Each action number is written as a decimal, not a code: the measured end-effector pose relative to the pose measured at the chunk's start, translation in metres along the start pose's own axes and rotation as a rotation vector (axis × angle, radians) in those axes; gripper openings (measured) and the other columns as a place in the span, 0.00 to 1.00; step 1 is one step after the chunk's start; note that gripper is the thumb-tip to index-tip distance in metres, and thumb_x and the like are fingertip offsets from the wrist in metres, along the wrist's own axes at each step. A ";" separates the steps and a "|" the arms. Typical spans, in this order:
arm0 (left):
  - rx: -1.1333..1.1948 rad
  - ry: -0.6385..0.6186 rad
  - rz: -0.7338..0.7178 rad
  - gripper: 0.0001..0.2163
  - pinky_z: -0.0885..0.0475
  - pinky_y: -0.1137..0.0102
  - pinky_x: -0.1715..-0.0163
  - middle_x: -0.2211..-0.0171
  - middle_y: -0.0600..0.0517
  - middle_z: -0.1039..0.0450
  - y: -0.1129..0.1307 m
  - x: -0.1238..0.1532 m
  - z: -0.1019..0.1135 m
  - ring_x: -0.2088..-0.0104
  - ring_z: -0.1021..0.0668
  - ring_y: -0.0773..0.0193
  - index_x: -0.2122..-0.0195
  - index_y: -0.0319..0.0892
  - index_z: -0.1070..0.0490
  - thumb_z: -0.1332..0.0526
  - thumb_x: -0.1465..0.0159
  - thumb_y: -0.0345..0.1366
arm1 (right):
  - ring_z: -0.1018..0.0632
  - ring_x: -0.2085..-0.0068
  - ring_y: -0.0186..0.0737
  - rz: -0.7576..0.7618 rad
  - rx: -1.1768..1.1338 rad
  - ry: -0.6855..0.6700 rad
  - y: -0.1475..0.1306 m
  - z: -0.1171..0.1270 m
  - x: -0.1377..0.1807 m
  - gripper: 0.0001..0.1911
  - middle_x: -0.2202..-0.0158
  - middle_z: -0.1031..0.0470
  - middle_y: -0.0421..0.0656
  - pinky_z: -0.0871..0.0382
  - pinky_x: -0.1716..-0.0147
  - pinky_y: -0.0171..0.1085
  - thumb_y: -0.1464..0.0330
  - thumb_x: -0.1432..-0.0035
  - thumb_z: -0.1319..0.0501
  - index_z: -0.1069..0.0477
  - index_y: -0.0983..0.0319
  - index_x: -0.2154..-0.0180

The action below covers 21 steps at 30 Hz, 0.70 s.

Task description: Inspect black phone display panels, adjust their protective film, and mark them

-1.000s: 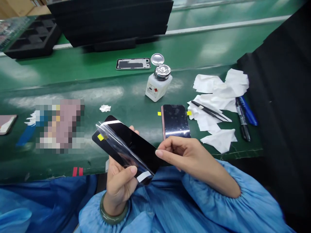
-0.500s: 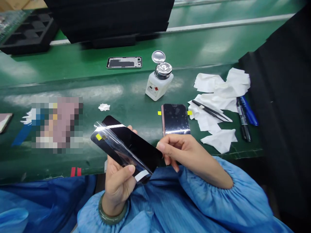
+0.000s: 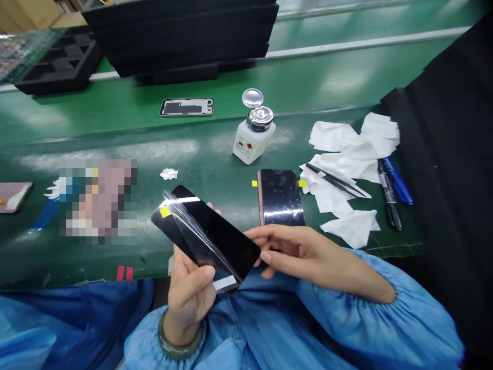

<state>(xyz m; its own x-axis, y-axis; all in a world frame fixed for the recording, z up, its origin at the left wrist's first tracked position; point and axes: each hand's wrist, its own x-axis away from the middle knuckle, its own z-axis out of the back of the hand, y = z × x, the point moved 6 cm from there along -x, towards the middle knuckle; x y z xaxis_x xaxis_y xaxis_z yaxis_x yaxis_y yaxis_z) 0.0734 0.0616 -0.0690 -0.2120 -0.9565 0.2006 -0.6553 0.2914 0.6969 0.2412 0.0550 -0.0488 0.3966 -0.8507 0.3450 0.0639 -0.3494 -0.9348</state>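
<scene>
A glossy black rectangular panel (image 3: 229, 241) is grasped in the left hand (image 3: 192, 288), a clear curled plastic film (image 3: 202, 249) pinned beneath its thumb. The film is only partly laid over: the side towards the right hand (image 3: 296, 254) is bare. Whether the corner beside that hand's fingertips is pinched cannot be told.
</scene>
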 end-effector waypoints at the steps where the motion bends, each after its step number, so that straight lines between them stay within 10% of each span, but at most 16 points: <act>1: 0.020 0.000 -0.004 0.31 0.33 0.62 0.43 0.36 0.47 0.39 0.001 -0.001 0.000 0.36 0.39 0.50 0.38 0.46 0.39 0.37 0.44 0.30 | 0.20 0.58 0.40 0.001 0.116 0.045 -0.001 0.006 0.002 0.19 0.57 0.22 0.46 0.20 0.63 0.38 0.64 0.39 0.41 0.30 0.61 0.47; 5: 0.067 0.117 -0.053 0.24 0.35 0.57 0.41 0.38 0.47 0.36 0.016 -0.007 0.007 0.35 0.42 0.50 0.41 0.47 0.34 0.40 0.37 0.47 | 0.19 0.58 0.45 -0.017 0.374 0.311 0.003 0.038 0.012 0.25 0.53 0.22 0.49 0.21 0.58 0.43 0.54 0.40 0.42 0.29 0.61 0.47; 13: -0.320 0.341 -0.384 0.23 0.35 0.64 0.41 0.46 0.50 0.26 0.101 -0.012 0.022 0.43 0.28 0.60 0.42 0.48 0.34 0.41 0.37 0.24 | 0.18 0.72 0.40 0.054 0.312 0.612 0.025 0.059 0.024 0.26 0.67 0.18 0.46 0.19 0.69 0.36 0.49 0.46 0.39 0.24 0.61 0.55; 21: -0.110 0.148 -0.204 0.19 0.28 0.71 0.49 0.46 0.52 0.26 0.045 -0.011 -0.005 0.45 0.26 0.62 0.47 0.48 0.29 0.45 0.35 0.24 | 0.19 0.66 0.37 0.382 0.350 0.543 -0.019 -0.007 0.001 0.13 0.59 0.20 0.46 0.21 0.68 0.35 0.61 0.38 0.41 0.25 0.60 0.55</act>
<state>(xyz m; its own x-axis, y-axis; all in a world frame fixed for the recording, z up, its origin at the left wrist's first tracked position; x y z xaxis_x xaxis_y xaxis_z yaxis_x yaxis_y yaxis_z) 0.0499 0.0849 -0.0359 0.0297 -0.9895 0.1413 -0.5889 0.0969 0.8024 0.2335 0.0580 -0.0303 -0.0526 -0.9935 -0.1009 0.3359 0.0775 -0.9387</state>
